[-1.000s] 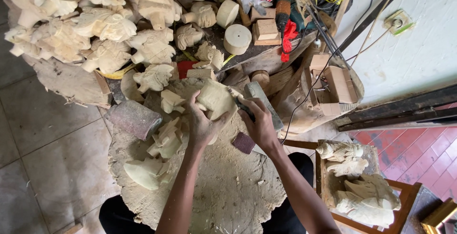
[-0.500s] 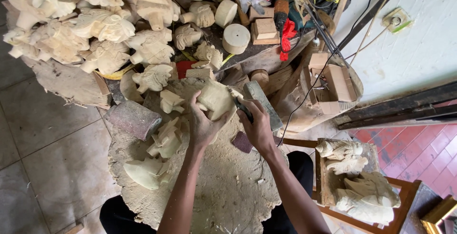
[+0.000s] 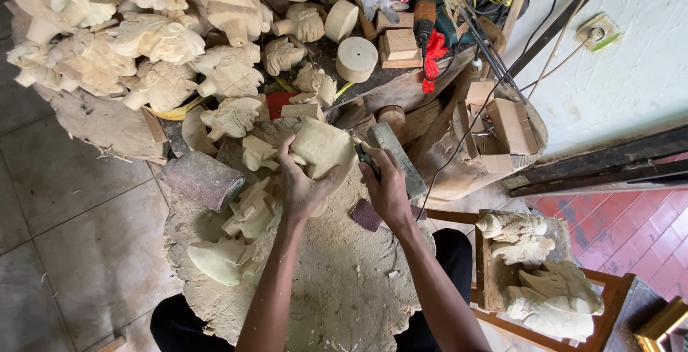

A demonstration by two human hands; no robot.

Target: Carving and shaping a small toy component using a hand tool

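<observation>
While left hand point(image 3: 299, 189) grips carving point(image 3: 322, 150), right hand point(image 3: 385, 189) (closed) holds tool point(image 3: 367, 160).

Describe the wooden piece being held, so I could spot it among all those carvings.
Start at the round, dust-covered work slab in front of the person. At its far edge the left hand grips a pale wooden carving, while the right hand presses a dark tool against it. It is the only carving in anyone's hands; the others lie loose or piled.

Pale unfinished wood carving point(image 3: 324, 148) was lifted off the dusty stump, tilted, clasped from below-left. Dark slim tool point(image 3: 367, 160) touched its right edge. Small reddish sandpaper scrap point(image 3: 367, 215) lay just below on the stump.
</observation>
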